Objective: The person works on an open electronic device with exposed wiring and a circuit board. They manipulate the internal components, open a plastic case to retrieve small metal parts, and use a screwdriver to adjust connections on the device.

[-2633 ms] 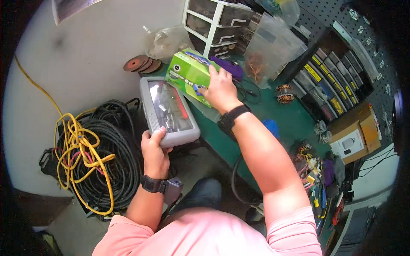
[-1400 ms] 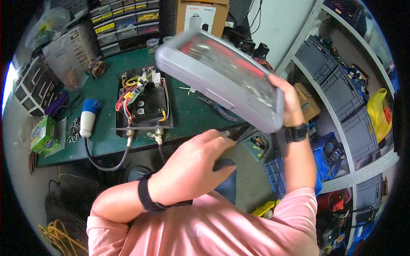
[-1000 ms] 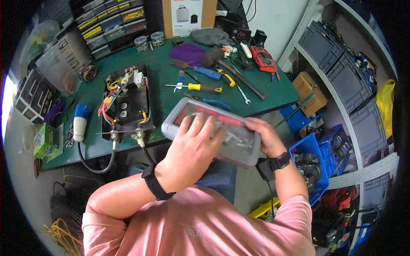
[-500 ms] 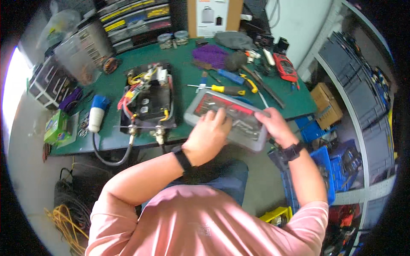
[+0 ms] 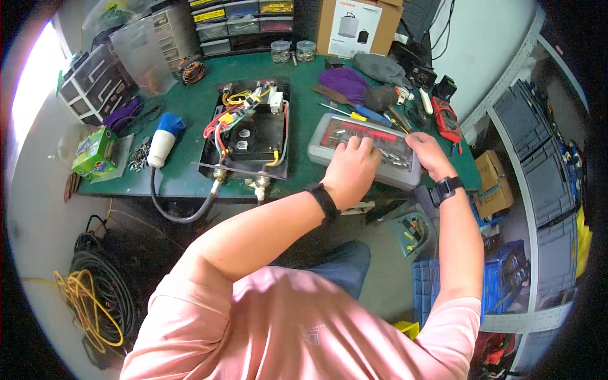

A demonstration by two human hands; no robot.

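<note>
A grey tool case (image 5: 311,149) with a clear lid lies tilted across the right front of the bench. Metal bits or sockets and a red strip show through its lid. My left hand (image 5: 352,171), with bent fingers lying on the lid, grips the case at its near side; the thumb is hidden. At the case's right end, my right hand (image 5: 430,156) is closed around the corner. A screwdriver's thin shaft (image 5: 333,109) sticks out behind the case, its handle mostly hidden. Left of the case sits an opened black electrical unit (image 5: 256,142) with coloured wires.
A blue-and-white plug (image 5: 163,142) on a thick cable lies on the green bench (image 5: 180,107). Purple cloth (image 5: 344,84), a red meter (image 5: 447,120) and other tools crowd the back right. Shelving with grey bins (image 5: 538,142) stands right; coiled cables (image 5: 104,282) lie lower left.
The case has moved away from me, further over the bench, and now covers most of the yellow-and-black screwdriver. Both hands moved with it. The whole view has shifted as well.
</note>
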